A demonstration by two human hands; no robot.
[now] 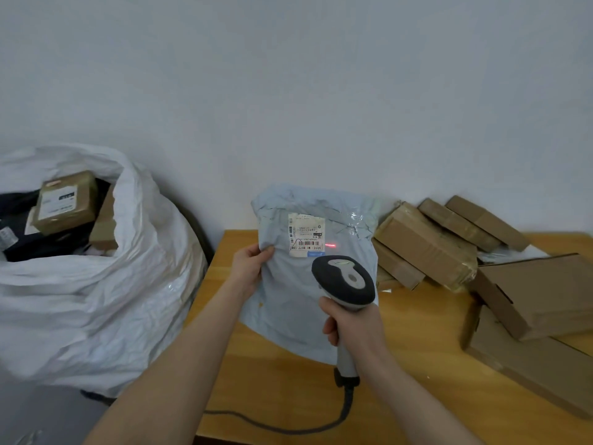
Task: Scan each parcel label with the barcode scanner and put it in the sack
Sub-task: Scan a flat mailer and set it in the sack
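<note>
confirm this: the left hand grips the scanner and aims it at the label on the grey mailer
No: the head view shows the right hand gripping the scanner, aimed at the label on the grey mailer; the left hand holds the mailer.

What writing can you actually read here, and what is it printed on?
"501E", then what looks like "D577": large print along the lower edge of the white label on the grey mailer bag.
The rest of that label, barcodes included: too small to read.
Label on the brown box in the white sack: blurred, unreadable.
Barcode scanner and cardboard boxes on the table: no text visible.
</note>
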